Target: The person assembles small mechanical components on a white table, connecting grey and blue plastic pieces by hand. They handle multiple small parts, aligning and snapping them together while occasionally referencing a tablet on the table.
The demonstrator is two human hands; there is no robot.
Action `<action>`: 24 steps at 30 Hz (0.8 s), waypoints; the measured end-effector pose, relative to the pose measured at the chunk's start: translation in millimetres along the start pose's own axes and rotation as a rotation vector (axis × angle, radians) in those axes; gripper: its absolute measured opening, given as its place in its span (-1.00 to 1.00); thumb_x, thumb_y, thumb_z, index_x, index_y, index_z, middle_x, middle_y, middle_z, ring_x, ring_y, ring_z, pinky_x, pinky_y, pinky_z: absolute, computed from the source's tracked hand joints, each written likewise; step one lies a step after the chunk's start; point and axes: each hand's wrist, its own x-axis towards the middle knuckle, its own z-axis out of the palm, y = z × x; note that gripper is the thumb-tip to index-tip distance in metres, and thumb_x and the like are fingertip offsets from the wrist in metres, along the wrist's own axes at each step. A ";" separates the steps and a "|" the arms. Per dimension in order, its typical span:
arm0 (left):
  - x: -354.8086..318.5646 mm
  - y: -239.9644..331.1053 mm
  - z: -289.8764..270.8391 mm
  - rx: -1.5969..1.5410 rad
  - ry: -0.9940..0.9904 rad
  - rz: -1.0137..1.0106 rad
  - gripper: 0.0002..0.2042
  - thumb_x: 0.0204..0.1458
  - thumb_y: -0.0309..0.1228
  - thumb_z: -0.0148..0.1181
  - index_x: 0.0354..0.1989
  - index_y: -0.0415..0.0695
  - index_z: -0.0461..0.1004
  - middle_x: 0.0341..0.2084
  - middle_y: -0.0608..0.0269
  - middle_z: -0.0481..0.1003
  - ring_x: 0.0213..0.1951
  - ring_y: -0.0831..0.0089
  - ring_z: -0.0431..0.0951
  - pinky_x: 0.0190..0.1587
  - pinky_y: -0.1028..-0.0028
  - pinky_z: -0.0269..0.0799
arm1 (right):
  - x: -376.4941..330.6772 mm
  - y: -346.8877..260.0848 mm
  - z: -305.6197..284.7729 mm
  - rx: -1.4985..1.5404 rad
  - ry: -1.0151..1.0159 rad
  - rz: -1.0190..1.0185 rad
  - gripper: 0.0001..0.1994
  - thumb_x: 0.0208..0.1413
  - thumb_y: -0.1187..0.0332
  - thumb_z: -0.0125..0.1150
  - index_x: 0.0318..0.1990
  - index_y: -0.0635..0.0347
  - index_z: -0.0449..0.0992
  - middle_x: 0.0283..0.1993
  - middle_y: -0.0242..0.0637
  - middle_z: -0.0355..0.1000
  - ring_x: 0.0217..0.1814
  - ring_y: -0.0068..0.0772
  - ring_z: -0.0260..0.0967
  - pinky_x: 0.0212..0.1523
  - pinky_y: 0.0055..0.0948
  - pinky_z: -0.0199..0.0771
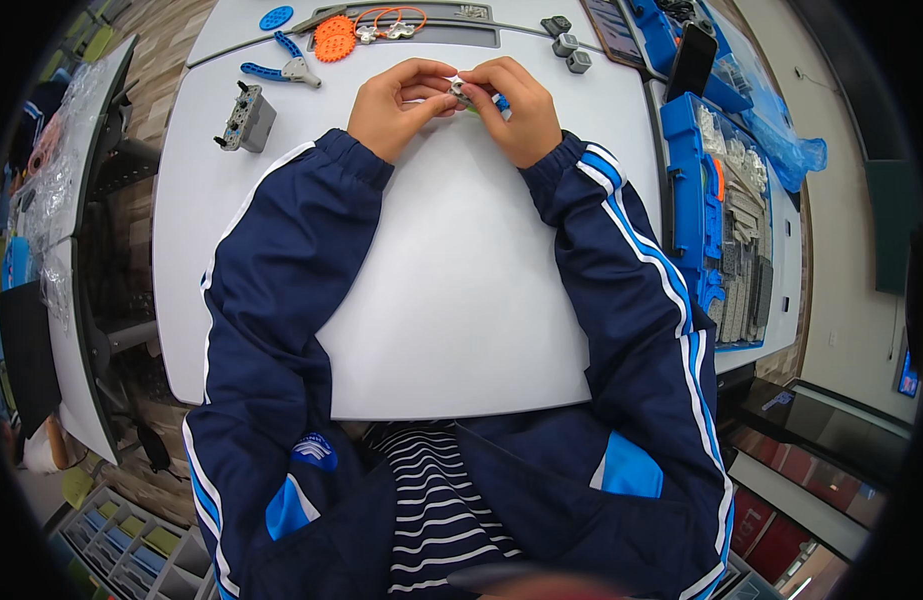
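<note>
My left hand (399,105) and my right hand (514,107) meet over the far middle of the white table (451,300). Pinched between the fingertips of both is a small light-grey plastic building piece (460,92). A bit of blue (501,102) shows by my right fingers, but most of what lies within the grip is hidden. On the table left of my hands stands a grey motor-like block (247,120) with dark pegs sticking out. Beyond it lies a blue-handled plier-like tool (286,67) with a grey head.
An orange gear (334,38), orange rings (393,20) and a blue disc (276,17) lie at the far edge. Small dark-grey blocks (565,44) sit far right. Along the right side, a blue parts bin (693,200) holds many grey pieces; a black phone (690,62) stands behind it.
</note>
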 end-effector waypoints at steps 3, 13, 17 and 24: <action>-0.3 -0.4 -1.2 -0.031 -0.009 -0.044 -0.67 0.12 -0.67 0.22 0.08 -0.39 0.42 -0.10 0.02 0.53 -0.05 0.39 0.60 0.05 0.44 0.61 | -0.7 -0.9 0.9 -0.010 -0.013 0.003 -0.87 0.12 0.57 0.28 -0.17 0.32 0.55 -0.19 -0.18 0.52 -0.22 -0.22 0.55 -0.21 -0.43 0.54; -3.5 -4.7 1.4 0.106 0.046 0.046 -0.70 0.05 -0.70 0.23 0.00 -0.34 0.49 -0.18 0.06 0.57 -0.13 0.41 0.62 -0.04 0.47 0.64 | -3.7 -2.2 8.8 -0.045 -0.016 -0.008 -0.90 0.14 0.61 0.23 -0.20 0.32 0.49 -0.23 -0.19 0.45 -0.23 -0.16 0.53 -0.23 -0.39 0.54; -4.2 -5.8 0.2 0.114 0.050 0.022 -0.69 0.04 -0.70 0.24 -0.01 -0.32 0.50 -0.19 0.07 0.57 -0.13 0.42 0.62 -0.05 0.48 0.63 | -4.4 -2.4 14.0 -0.116 -0.008 -0.061 -0.94 0.14 0.56 0.20 -0.25 0.27 0.46 -0.23 -0.19 0.40 -0.27 -0.10 0.49 -0.28 -0.29 0.53; -1.3 -1.0 0.0 -0.046 0.004 -0.084 -0.67 0.09 -0.69 0.23 0.06 -0.35 0.44 -0.15 0.11 0.52 -0.08 0.41 0.61 0.03 0.45 0.62 | -4.2 0.8 14.8 -0.208 0.009 -0.088 -0.93 0.15 0.58 0.19 -0.27 0.31 0.42 -0.20 -0.18 0.38 -0.27 -0.09 0.47 -0.28 -0.30 0.53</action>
